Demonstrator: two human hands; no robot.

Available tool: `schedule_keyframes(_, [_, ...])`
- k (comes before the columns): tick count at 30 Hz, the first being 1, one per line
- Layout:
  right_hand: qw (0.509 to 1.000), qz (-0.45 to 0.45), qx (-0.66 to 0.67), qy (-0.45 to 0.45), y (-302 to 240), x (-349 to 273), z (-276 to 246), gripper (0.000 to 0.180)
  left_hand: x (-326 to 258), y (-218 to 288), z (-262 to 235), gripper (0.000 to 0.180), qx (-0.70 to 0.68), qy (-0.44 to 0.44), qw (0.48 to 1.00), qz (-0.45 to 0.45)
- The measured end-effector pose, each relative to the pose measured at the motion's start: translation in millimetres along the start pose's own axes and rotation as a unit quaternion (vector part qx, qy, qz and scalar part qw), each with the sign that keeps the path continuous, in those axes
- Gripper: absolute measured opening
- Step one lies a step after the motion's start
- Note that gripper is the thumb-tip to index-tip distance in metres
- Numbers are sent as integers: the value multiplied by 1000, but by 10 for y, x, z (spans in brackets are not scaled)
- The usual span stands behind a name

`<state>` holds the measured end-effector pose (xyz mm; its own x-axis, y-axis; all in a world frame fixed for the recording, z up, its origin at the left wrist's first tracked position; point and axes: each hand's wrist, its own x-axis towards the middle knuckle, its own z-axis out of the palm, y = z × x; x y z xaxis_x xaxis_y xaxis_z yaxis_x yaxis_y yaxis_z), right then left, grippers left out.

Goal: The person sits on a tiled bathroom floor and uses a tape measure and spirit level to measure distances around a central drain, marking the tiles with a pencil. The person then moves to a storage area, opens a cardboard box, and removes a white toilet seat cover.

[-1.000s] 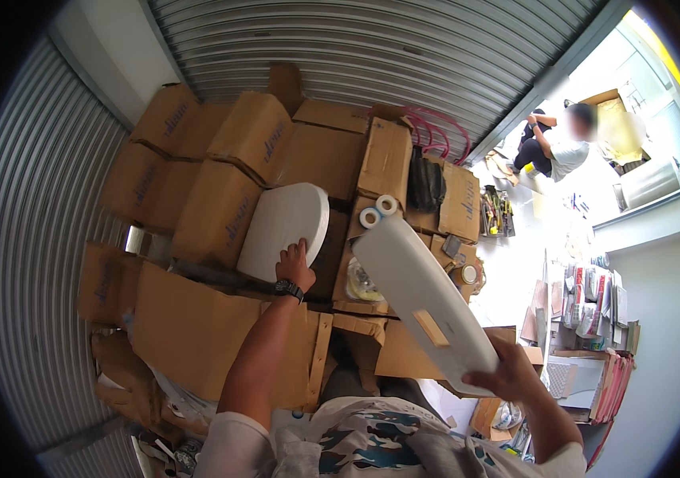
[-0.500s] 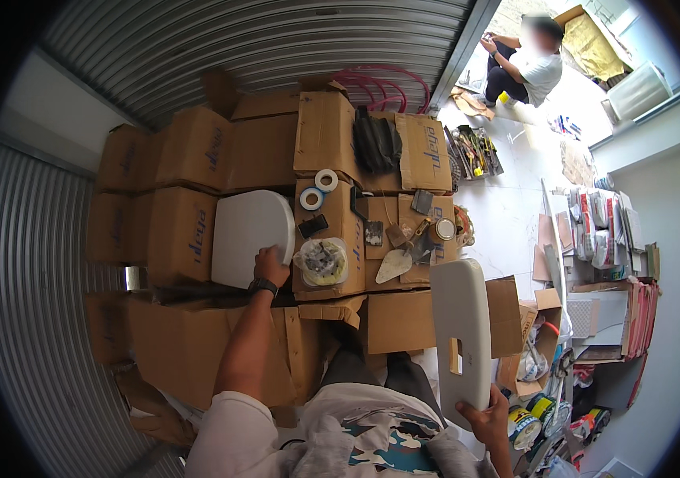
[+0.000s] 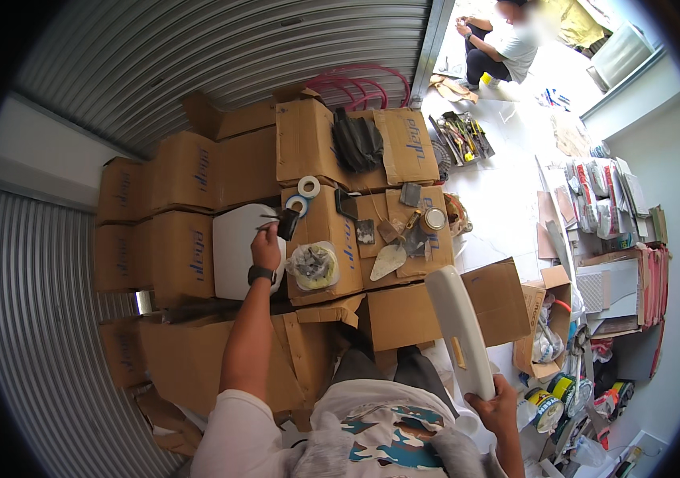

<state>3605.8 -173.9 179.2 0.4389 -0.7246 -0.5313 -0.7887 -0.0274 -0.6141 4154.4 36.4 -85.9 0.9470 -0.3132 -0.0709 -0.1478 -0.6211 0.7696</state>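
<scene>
My left hand [image 3: 267, 245] has its fingers closed on a small black block-like object [image 3: 286, 225]; a thin dark piece sticks out beside the fingers. Below that hand, a smooth white rounded panel [image 3: 236, 253] lies flat among the cardboard boxes. At lower right, my right hand [image 3: 493, 405] grips the near end of a long white panel [image 3: 458, 319] with rounded corners and a slot, held tilted. Near my left hand are two tape rolls [image 3: 308, 187] and a clear plastic tub [image 3: 313, 266] holding a crumpled bag.
Stacked cardboard boxes [image 3: 176, 251] fill the middle. On them lie a trowel [image 3: 389, 262], a jar [image 3: 434, 219] and a black bundle [image 3: 357, 140]. A tool tray [image 3: 462, 137] sits beyond. A person [image 3: 501, 48] squats at the far right. Paint cans [image 3: 545, 409] stand lower right.
My left hand has moved from the flat white panel to the black object and lifted it slightly from the box. The white panel in my right hand has turned more edge-on.
</scene>
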Motion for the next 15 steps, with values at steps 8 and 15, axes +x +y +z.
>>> schedule_keyframes(8, [953, -1, -294, -79, 729, 752, 95, 48, -1869, 940, -615, 34, -587, -69, 794, -143])
schedule_keyframes(15, [950, 8, -277, -144, 1120, 1018, 107, 46, -3111, 1755, -210, 30, -608, -82, 776, -148])
